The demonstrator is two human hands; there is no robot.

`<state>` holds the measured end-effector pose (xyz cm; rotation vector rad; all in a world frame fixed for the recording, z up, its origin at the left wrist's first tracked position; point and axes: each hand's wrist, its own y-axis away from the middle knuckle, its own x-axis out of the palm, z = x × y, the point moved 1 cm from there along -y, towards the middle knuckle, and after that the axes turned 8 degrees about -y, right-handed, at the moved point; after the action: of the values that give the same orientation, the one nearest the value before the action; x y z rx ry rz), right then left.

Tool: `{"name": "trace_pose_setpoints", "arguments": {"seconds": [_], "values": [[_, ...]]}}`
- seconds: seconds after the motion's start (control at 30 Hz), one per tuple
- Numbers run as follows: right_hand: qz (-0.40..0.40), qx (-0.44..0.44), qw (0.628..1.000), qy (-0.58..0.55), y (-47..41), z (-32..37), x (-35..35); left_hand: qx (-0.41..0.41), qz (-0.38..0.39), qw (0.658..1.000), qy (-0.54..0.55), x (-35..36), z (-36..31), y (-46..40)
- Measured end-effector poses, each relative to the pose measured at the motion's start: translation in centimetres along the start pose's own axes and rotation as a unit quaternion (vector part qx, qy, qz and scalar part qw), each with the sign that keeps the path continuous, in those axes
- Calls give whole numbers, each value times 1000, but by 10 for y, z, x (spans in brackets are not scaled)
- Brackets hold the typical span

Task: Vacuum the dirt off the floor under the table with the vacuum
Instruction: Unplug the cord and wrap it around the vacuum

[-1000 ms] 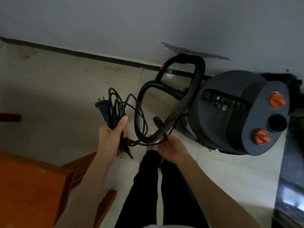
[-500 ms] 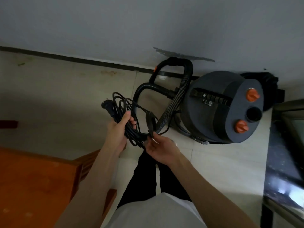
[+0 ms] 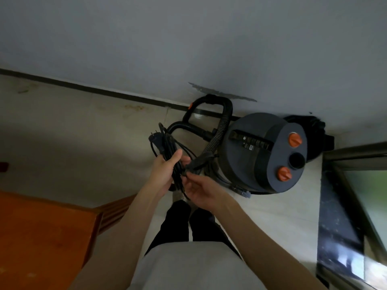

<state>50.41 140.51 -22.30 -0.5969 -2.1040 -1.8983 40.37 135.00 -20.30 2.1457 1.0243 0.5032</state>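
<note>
A dark grey canister vacuum [image 3: 261, 151] with two orange knobs stands on the tiled floor against the wall, its ribbed black hose [image 3: 222, 124] looping up over its handle. My left hand [image 3: 165, 170] grips a bundled black power cord [image 3: 167, 147], whose plug [image 3: 156, 140] sticks up above my fingers. My right hand [image 3: 201, 188] is just to the right of the bundle and pinches a strand of the same cord at its fingertips.
An orange wooden table [image 3: 41, 233] fills the lower left corner. A dark-framed glass door [image 3: 356, 216] runs down the right side. A black bag [image 3: 307, 126] lies behind the vacuum. My legs stand on the pale tiles between table and vacuum.
The loose cord loops have been gathered into a tighter bundle in my left hand. My right hand came left and up to the bundle. The view pulled back from the vacuum.
</note>
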Motion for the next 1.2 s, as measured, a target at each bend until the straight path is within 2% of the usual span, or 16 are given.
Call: {"name": "trace_pose_setpoints", "arguments": {"seconds": [0.07, 0.1, 0.13, 0.2, 0.23, 0.33, 0.4, 0.47, 0.57, 0.63, 0.67, 0.77, 0.8, 1.03, 1.2], "values": [[-5, -14, 997, 77, 7, 5, 0, 11, 5, 1000, -22, 4, 0, 0], [-21, -41, 985, 163, 11, 9, -1, 14, 6, 999, -28, 5, 0, -1], [-51, -86, 956, 277, 14, 13, -2, 15, 7, 999, -29, 7, -1, -1], [-107, -198, 865, 448, 21, 23, -3, 21, 8, 999, -48, 11, -1, -2], [-103, -238, 843, 471, 26, 26, -2, 28, 10, 997, -66, 13, -2, -2], [-45, -293, 851, 434, 39, 32, 2, 34, 24, 996, -78, 19, -4, -1], [-36, -310, 857, 409, 46, 36, 6, 33, 29, 996, -78, 21, -4, -2], [-45, -325, 852, 407, 49, 41, 10, 29, 42, 996, -71, 23, -4, -3], [-75, -360, 811, 455, 54, 50, 16, 33, 73, 994, -78, 27, -8, -4], [-98, -376, 798, 460, 60, 58, 19, 31, 86, 990, -109, 29, -11, -9], [-101, -376, 809, 439, 64, 63, 19, 31, 98, 987, -122, 30, -13, -12], [-91, -347, 873, 329, 71, 78, 19, 27, 149, 977, -153, 38, -17, -17], [-96, -339, 883, 312, 72, 83, 18, 26, 166, 973, -158, 41, -17, -17], [-74, -328, 915, 223, 77, 102, 9, 41, 271, 955, -111, 53, -23, -17], [-63, -314, 933, 165, 76, 101, 3, 55, 261, 958, -102, 57, -23, -12]]}}
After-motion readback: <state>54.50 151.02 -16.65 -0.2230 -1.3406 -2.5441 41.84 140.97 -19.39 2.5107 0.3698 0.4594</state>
